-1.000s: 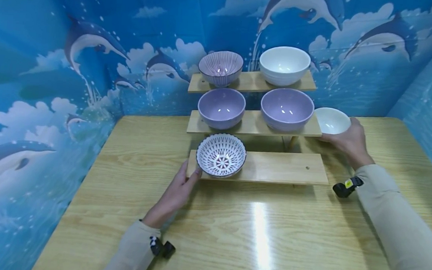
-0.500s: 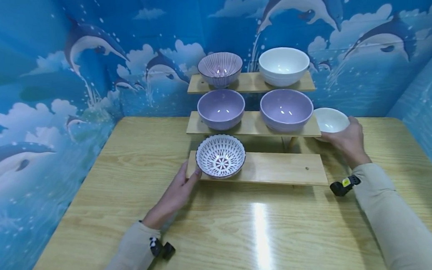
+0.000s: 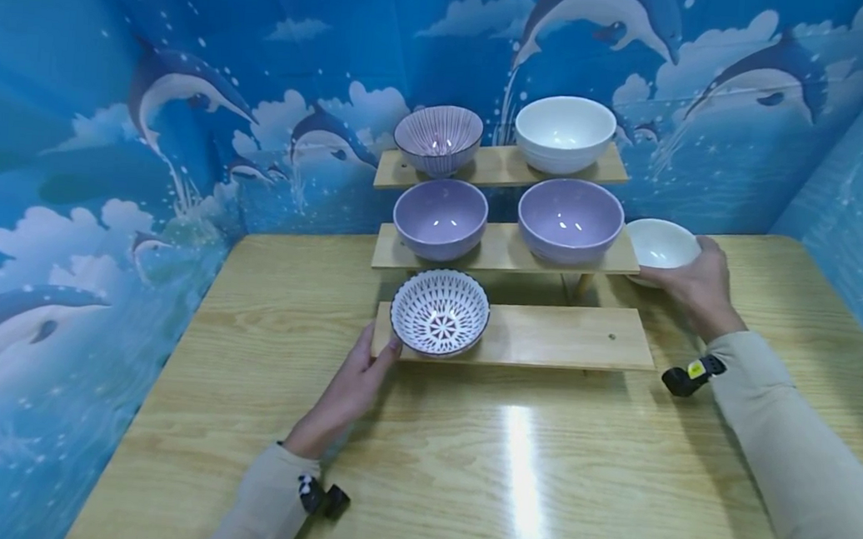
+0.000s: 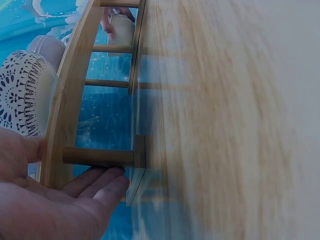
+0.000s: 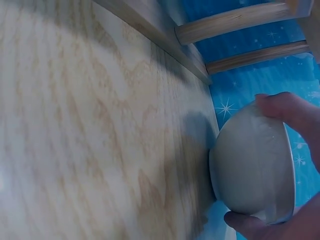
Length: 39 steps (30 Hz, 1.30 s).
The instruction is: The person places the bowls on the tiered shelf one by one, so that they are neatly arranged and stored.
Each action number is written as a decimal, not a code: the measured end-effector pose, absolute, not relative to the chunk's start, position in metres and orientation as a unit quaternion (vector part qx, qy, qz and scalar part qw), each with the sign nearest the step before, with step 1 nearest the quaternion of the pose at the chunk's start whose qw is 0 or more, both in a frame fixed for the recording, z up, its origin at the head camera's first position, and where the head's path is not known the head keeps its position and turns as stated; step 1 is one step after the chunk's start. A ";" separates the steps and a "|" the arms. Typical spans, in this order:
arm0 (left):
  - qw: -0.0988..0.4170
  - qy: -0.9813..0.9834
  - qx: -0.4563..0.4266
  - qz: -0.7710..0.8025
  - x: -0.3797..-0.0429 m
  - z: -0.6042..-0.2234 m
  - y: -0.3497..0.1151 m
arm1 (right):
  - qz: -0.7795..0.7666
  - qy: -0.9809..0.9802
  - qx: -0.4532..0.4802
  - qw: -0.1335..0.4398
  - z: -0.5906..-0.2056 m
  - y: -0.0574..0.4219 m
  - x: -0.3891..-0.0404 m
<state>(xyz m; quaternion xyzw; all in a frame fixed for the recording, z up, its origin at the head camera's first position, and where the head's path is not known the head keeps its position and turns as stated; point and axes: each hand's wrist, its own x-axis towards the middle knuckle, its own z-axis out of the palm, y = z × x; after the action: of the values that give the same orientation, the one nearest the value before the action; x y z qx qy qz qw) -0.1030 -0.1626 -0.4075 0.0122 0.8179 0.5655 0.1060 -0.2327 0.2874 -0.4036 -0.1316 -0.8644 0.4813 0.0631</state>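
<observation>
My left hand (image 3: 348,381) grips the left end of the bottom board of a three-step wooden display stand (image 3: 570,336). In the left wrist view its thumb lies on the board's upper side and its fingers (image 4: 107,187) curl underneath, by a round strut. A white bowl with a patterned inside (image 3: 439,312) sits on that board, close to the thumb. Behind the stand's right end, my right hand (image 3: 701,284) holds a plain white bowl (image 3: 659,244) by its side. The right wrist view shows the bowl's outer wall (image 5: 250,160) between thumb and fingers, its foot close to the tabletop.
Two purple bowls (image 3: 441,220) stand on the middle board. On the top board are a striped bowl (image 3: 438,136) and a larger white bowl (image 3: 565,137). The wooden table (image 3: 425,469) meets dolphin-printed sheeting (image 3: 327,45) at the back and sides.
</observation>
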 end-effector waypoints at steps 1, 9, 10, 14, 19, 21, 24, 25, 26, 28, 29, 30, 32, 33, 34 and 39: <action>0.106 0.818 0.012 0.565 -0.103 -0.408 -0.163 | 0.480 -0.865 -0.131 0.063 -0.403 0.288 -0.232; 0.104 0.816 0.013 0.569 -0.103 -0.407 -0.162 | 0.476 -0.867 -0.133 0.067 -0.398 0.291 -0.227; 0.104 0.815 0.013 0.570 -0.103 -0.407 -0.162 | 0.477 -0.866 -0.135 0.066 -0.396 0.291 -0.226; 0.104 0.816 0.013 0.569 -0.102 -0.407 -0.162 | 0.482 -0.863 -0.141 0.059 -0.390 0.291 -0.221; 0.104 0.816 0.013 0.569 -0.102 -0.407 -0.162 | 0.492 -0.858 -0.135 0.060 -0.383 0.294 -0.214; 0.104 0.816 0.013 0.568 -0.102 -0.407 -0.162 | 0.493 -0.858 -0.134 0.062 -0.381 0.296 -0.210; 0.104 0.819 0.011 0.564 -0.102 -0.407 -0.162 | 0.495 -0.857 -0.130 0.064 -0.377 0.297 -0.205; 0.104 0.820 0.010 0.562 -0.102 -0.407 -0.162 | 0.494 -0.857 -0.130 0.063 -0.375 0.298 -0.203; 0.105 0.821 0.008 0.561 -0.102 -0.407 -0.162 | 0.494 -0.857 -0.130 0.063 -0.374 0.298 -0.201; 0.106 0.823 0.007 0.559 -0.103 -0.407 -0.162 | 0.491 -0.859 -0.132 0.062 -0.371 0.300 -0.197; 0.106 0.823 0.007 0.559 -0.103 -0.407 -0.162 | 0.489 -0.860 -0.134 0.060 -0.370 0.301 -0.195; 0.105 0.822 0.007 0.559 -0.103 -0.407 -0.162 | 0.489 -0.860 -0.136 0.060 -0.368 0.302 -0.192; 0.105 0.821 0.009 0.561 -0.103 -0.407 -0.163 | 0.486 -0.861 -0.139 0.060 -0.366 0.304 -0.188; 0.104 0.821 0.010 0.562 -0.103 -0.407 -0.163 | 0.485 -0.861 -0.139 0.061 -0.366 0.305 -0.186; 0.104 0.820 0.011 0.563 -0.103 -0.407 -0.163 | 0.482 -0.863 -0.139 0.063 -0.365 0.306 -0.184; 0.102 0.816 0.014 0.569 -0.102 -0.407 -0.162 | 0.463 -0.873 -0.129 0.086 -0.365 0.309 -0.174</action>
<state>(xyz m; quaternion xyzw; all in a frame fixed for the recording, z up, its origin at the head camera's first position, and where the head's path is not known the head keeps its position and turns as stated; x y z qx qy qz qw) -0.1022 -0.1624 -0.4066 0.0138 0.8162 0.5686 0.1017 -0.1740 0.3088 -0.3648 -0.1290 -0.8726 0.4633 0.0857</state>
